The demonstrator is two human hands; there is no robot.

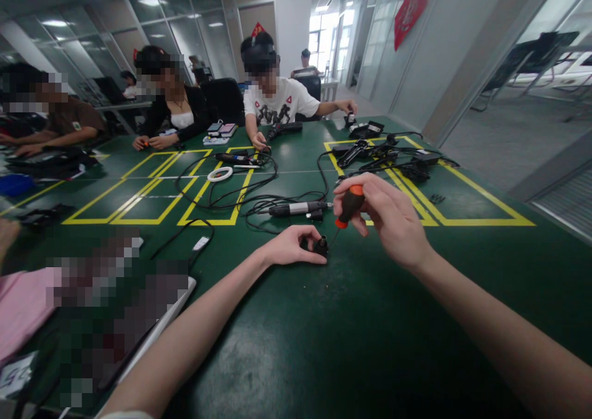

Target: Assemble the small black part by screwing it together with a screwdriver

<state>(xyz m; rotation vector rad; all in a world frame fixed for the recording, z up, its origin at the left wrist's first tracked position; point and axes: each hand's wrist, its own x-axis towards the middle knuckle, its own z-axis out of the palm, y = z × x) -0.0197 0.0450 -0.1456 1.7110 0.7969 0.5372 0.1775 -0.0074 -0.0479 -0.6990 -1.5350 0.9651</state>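
Note:
My left hand (293, 246) rests on the green table, its thumb and fingers closed around a small black part (320, 247) with a round, upright piece on top. In my right hand (391, 215) is a screwdriver (352, 204) with a black and orange handle. Its thin shaft slants down and left, the tip close to the right side of the black part; whether it touches I cannot tell. Just behind the part lies a grey and black electric screwdriver (298, 209) with a cable.
Black cabled parts (370, 153) lie inside yellow tape outlines at the back right. A white ring (219, 174) and looping cables lie left of centre. A pixelated tablet-like device (152, 320) is beside my left forearm. Across the table a person in white (277, 101) handles parts.

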